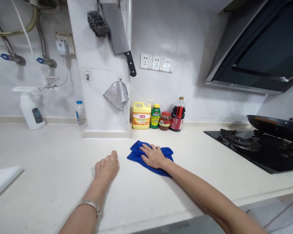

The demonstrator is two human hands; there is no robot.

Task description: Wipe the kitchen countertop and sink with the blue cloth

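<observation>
A blue cloth (167, 152) lies bunched and partly folded on the white countertop (127, 198). My right hand (153, 156) presses flat on it with the fingers spread, palm down. To the left, apart from the cloth, my left hand (107, 166) rests on the counter with its fingers curled into a loose fist; nothing shows in it. A silver bracelet (90, 205) circles the left wrist.
Along the back wall stand a yellow detergent jug (141, 117), a green bottle (155, 116), a red-lidded jar (165, 121) and a dark sauce bottle (178, 115). A stove (249, 146) carrying a wok (275, 126) is at right. A cleaver (117, 29) hangs above.
</observation>
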